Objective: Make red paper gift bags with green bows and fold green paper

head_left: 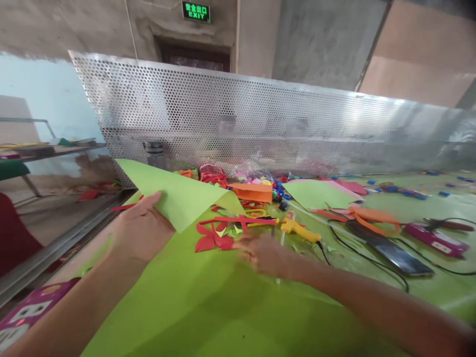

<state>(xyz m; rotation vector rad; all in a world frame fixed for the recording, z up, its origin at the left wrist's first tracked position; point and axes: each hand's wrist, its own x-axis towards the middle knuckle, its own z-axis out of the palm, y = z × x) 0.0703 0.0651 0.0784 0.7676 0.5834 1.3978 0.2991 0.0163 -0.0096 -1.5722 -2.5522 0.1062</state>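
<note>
A light green paper sheet (178, 196) slants up from the table, pinched at its lower left edge by my left hand (143, 228). A thin red strip (126, 207) shows just behind that hand. My right hand (266, 253) is low over the green tabletop (208, 307), slightly blurred, its fingers curled together. Its fingertips are at the edge of a red paper flower shape (213, 240); what they hold, if anything, is hidden. Red paper strips and small green scraps (232, 230) lie beyond the fingers. A yellow glue gun (299, 228) rests just to the right.
A phone (394, 253), black cables and a purple power strip (437, 239) are on the right. Another power strip (35, 310) is at lower left. Orange paper (251, 192), green sheets (320, 193) and coloured bits lie farther back, before a perforated metal panel (260, 114) and a bottle (155, 154).
</note>
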